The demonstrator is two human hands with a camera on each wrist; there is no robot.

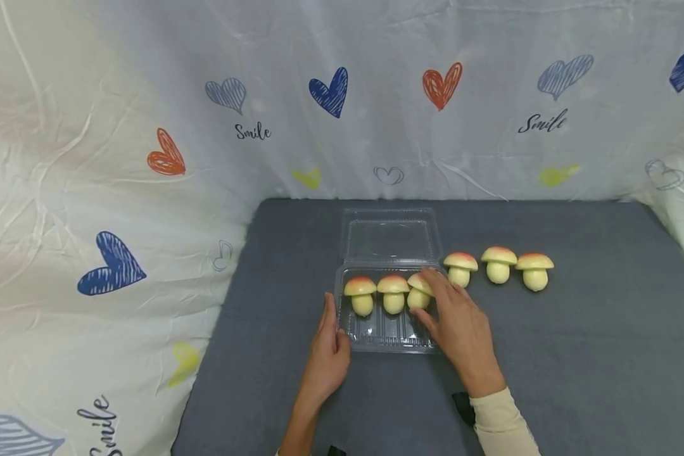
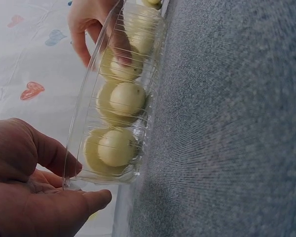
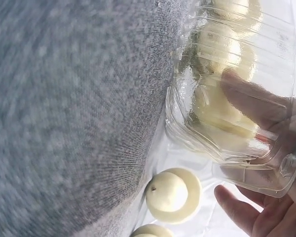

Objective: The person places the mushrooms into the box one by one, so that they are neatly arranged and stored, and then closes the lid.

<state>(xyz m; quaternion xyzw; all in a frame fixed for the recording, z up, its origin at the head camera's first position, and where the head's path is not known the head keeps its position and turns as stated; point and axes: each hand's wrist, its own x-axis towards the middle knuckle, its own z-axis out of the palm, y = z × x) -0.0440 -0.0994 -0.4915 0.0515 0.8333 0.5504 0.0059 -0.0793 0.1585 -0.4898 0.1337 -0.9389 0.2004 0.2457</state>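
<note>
A clear plastic clamshell container (image 1: 393, 345) lies with its lid (image 1: 391, 237) folded back. Inside its base stand a toy mushroom (image 1: 361, 296) at the left, a second mushroom (image 1: 393, 294) beside it and a third mushroom (image 1: 418, 294) at the right, slightly tilted. My right hand (image 1: 462, 323) pinches that third one between thumb and fingers; the right wrist view shows the thumb (image 3: 251, 94) through the clear wall. At the front left corner, my left hand (image 1: 326, 358) holds the container, thumb and fingers on either side of the corner, as the left wrist view shows.
Right of the container are three more mushrooms: one (image 1: 460, 268) close to its wall, another (image 1: 498, 264) farther along, and the last (image 1: 535, 271) rightmost. Grey cloth (image 1: 604, 354) covers the table. A white curtain with printed hearts (image 1: 387, 76) hangs behind and at the left.
</note>
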